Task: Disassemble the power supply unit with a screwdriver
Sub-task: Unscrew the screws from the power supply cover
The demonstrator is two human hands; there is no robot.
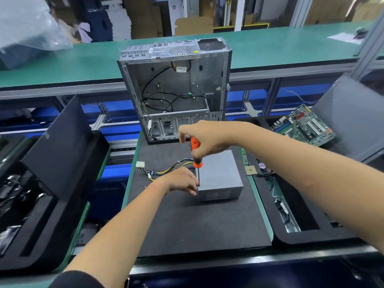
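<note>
Driving a screw at the near-left top corner of the power supply unit (220,175), by the look of it. The right hand (207,140) is wrapping around the orange handle of the screwdriver (196,154), holding it upright, with the shaft dropping straight down to that corner. The left hand (182,180) is sitting just left of the tip, fingers curling in at the corner and touching the casing edge; can't tell if they're pinching the shaft or the screw itself.

Risks, as I'm judging them:
- Tip is landing right beside the left fingers; a cam-out is sending it into them.
- Only light bracing on the box, so it's liable to be sliding on the black mat (187,225) under torque.
- A freed screw is rolling off toward the mat edge, unless the left fingers are catching it.

The unit is a plain grey metal box, lid on, lying flat under both hands, cable bundle (166,170) trailing out beyond the left hand.
</note>
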